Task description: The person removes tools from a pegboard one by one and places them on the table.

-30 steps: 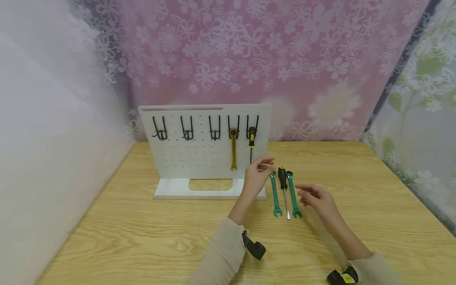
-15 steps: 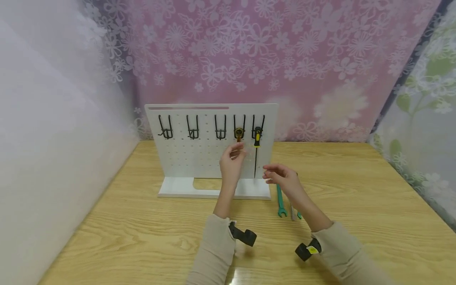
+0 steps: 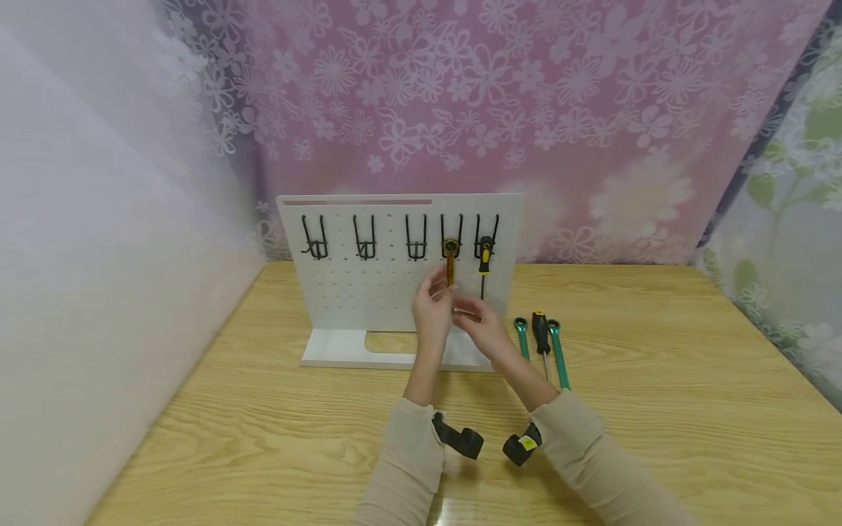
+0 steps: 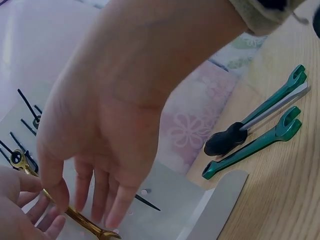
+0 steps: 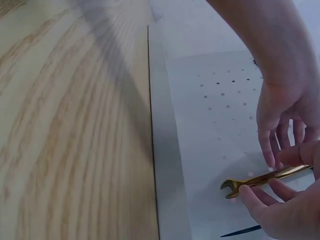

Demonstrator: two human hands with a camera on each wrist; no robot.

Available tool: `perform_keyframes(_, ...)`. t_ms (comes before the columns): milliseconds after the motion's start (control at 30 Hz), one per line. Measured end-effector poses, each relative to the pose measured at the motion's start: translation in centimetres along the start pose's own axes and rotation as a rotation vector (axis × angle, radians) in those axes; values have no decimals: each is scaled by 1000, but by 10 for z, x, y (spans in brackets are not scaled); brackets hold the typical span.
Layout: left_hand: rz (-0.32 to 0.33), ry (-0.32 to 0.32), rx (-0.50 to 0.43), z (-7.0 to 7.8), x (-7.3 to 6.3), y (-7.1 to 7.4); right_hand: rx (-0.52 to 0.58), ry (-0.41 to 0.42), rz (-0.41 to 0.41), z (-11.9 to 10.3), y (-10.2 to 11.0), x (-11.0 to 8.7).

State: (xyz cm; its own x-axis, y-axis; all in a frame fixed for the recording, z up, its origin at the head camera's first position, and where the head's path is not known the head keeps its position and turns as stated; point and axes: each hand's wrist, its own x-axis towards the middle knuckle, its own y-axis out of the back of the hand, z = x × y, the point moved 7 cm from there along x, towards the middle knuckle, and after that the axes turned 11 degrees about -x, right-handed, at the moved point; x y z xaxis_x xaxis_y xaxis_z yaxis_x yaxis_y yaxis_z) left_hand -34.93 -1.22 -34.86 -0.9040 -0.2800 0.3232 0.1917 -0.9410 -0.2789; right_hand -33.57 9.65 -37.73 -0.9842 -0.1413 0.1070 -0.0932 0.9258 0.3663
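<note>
The right hand [image 3: 485, 329] pinches a shiny gold metal wrench [image 3: 450, 272] low down; whether the left hand [image 3: 430, 314] grips too, I cannot tell. The wrench's ring end is at the 4th black wire hook [image 3: 460, 225] from the left on a white pegboard [image 3: 355, 288]. A sideways tug could snag the ring and rock the board, or jolt the black-and-yellow screwdriver [image 3: 485, 256] loose. In the head view, the right forearm [image 3: 533, 383] hides the lower ends of 2 green metal wrenches [image 3: 559, 354]; fingers cover the gold shank.

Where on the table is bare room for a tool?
Free: the table right of the green wrenches, and left of the pegboard. Crowded: just right of the pegboard, where a black screwdriver lies between those wrenches, and the pegboard's front, with left hand and right hand at the gold wrench.
</note>
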Motion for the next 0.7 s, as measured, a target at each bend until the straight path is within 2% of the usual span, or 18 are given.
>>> perform_keyframes(100,-16,27,27,-3,0,-1,-2,-16,11,4,-4,2)
perform_keyframes(200,-18,48,13,-3,0,-1,-40,-10,21,5,-6,2)
perform_keyframes(300,-25,57,-1,-1,0,1,-123,20,26,5,-8,1)
perform_keyframes(500,-76,69,48,4,5,4,-316,116,43,-3,-9,-2)
perform_keyframes(700,-140,119,48,6,7,6,-336,135,52,-9,-8,-8)
